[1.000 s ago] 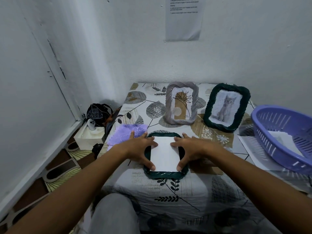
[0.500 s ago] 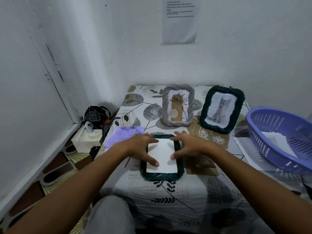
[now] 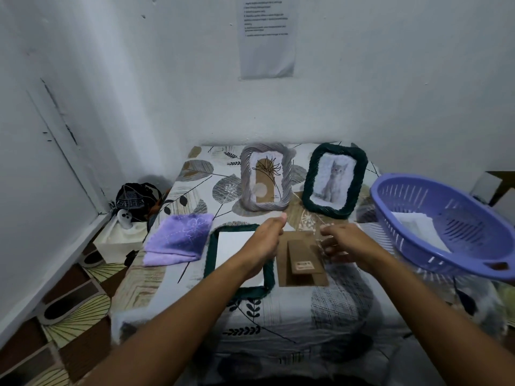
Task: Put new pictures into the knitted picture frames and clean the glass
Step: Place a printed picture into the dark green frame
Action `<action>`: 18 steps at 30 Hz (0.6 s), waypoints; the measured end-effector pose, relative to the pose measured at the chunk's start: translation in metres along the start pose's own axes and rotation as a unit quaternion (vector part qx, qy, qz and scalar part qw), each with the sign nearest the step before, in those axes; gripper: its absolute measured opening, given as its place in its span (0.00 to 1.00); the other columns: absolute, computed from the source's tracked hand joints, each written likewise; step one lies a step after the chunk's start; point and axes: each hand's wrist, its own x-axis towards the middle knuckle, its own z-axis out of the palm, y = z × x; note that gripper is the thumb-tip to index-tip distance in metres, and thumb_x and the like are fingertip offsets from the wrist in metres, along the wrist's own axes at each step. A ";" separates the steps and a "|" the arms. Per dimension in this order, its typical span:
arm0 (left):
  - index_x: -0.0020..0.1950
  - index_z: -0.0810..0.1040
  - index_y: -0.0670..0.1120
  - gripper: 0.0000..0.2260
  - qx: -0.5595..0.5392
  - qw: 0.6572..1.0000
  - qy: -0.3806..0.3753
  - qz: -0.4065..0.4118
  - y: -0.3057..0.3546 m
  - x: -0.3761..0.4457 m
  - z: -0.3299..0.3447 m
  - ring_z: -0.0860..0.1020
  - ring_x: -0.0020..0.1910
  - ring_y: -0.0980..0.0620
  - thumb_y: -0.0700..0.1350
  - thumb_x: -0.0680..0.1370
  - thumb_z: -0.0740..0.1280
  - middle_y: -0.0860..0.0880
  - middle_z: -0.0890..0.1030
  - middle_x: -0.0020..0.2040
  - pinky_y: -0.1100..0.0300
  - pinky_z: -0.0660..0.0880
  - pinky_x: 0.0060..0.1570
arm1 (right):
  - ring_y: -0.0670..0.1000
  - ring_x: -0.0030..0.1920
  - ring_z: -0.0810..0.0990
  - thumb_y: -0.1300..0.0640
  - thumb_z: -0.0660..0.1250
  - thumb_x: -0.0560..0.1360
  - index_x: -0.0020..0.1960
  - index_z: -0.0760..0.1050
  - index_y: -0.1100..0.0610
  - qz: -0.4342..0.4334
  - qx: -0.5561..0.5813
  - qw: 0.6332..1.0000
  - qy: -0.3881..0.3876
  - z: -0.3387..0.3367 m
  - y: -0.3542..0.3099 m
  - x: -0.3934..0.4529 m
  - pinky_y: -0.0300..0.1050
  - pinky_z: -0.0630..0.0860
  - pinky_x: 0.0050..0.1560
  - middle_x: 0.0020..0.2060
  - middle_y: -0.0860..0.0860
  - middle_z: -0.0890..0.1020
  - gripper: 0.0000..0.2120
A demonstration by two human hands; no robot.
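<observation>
**Hands over the flat frame and its brown back**

Both hands hang over the table and neither one clearly holds a thing. On the left hand (image 3: 263, 243) the fingers are curled in and the thumb sticks up, over the right side of the flat frame (image 3: 212, 256). The right hand (image 3: 344, 243) is blurry, with its fingers loosely bent above the right edge of the brown back (image 3: 299, 267); I cannot tell if it touches it or pinches anything.

The flat frame is dark green and knitted. It lies face down near the front of the table (image 3: 292, 316), with a white sheet (image 3: 232, 252) inside it. The brown back lies just beside it on the right, with its stand flap on top.

Behind them two frames stand up, leaning back. The gray frame (image 3: 267, 179) shows a plant drawing. The green frame (image 3: 334, 181) to its right shows a cat.

A purple cloth (image 3: 179, 238) lies folded just left of the flat frame. A purple basket (image 3: 443, 227) sits at the right with white sheets in it.

A paper note (image 3: 267, 37) hangs on the wall. On the floor at the left are a white box (image 3: 117, 243) and a dark bag (image 3: 136, 197).
</observation>
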 end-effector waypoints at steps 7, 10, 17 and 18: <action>0.77 0.58 0.49 0.26 -0.086 0.994 0.023 -0.058 0.007 -0.002 0.025 0.76 0.62 0.48 0.60 0.82 0.48 0.46 0.70 0.70 0.50 0.61 0.70 | 0.51 0.32 0.72 0.53 0.61 0.80 0.49 0.78 0.58 -0.018 0.028 0.999 -0.009 0.004 0.012 -0.002 0.35 0.68 0.23 0.41 0.59 0.77 0.10; 0.76 0.60 0.50 0.28 -0.116 0.990 0.048 -0.062 0.003 0.003 0.025 0.80 0.51 0.50 0.63 0.81 0.49 0.45 0.69 0.72 0.43 0.61 0.71 | 0.50 0.33 0.72 0.52 0.61 0.80 0.48 0.77 0.56 -0.014 0.024 1.000 -0.009 0.005 0.012 -0.003 0.36 0.67 0.27 0.41 0.57 0.79 0.09; 0.74 0.62 0.46 0.27 -0.171 0.981 0.062 -0.069 0.008 -0.001 0.027 0.75 0.45 0.51 0.61 0.81 0.50 0.42 0.71 0.67 0.54 0.72 0.47 | 0.50 0.34 0.73 0.56 0.63 0.78 0.52 0.76 0.57 0.032 0.110 0.993 -0.008 0.004 0.016 0.005 0.42 0.68 0.33 0.39 0.55 0.80 0.06; 0.73 0.63 0.46 0.27 -0.177 0.980 0.061 -0.070 0.009 -0.002 0.026 0.75 0.48 0.50 0.61 0.81 0.51 0.41 0.70 0.68 0.54 0.73 0.44 | 0.50 0.33 0.74 0.60 0.64 0.77 0.53 0.76 0.58 0.028 0.126 0.992 -0.002 0.003 0.017 0.006 0.42 0.70 0.32 0.38 0.56 0.80 0.06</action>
